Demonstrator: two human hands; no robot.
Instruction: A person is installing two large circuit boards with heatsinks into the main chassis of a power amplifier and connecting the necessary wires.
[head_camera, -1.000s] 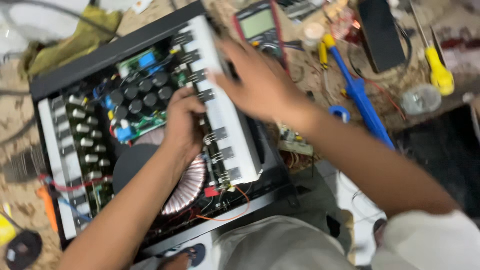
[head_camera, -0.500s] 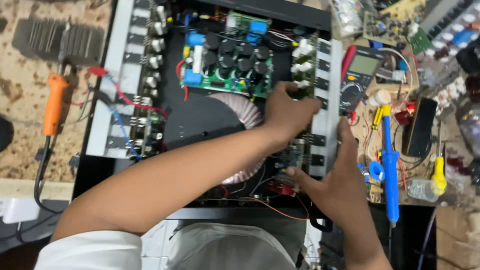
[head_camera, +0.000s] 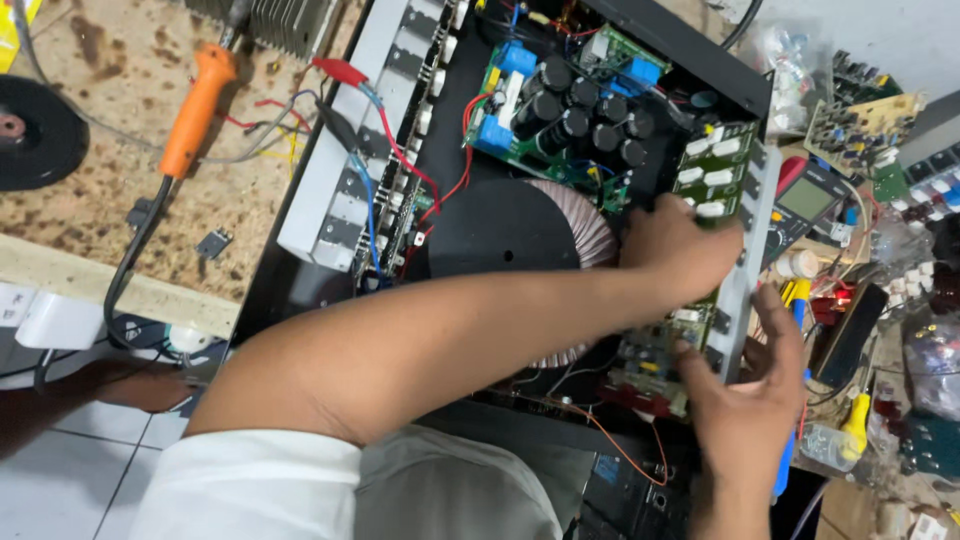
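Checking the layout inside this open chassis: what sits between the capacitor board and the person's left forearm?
In the head view, the toroidal transformer with its black cover lies between the capacitor board and the left forearm, which crosses over its lower edge.

Green circuit board (head_camera: 712, 190) on grey heatsink bar (head_camera: 745, 270), tilted up at chassis's right edge.
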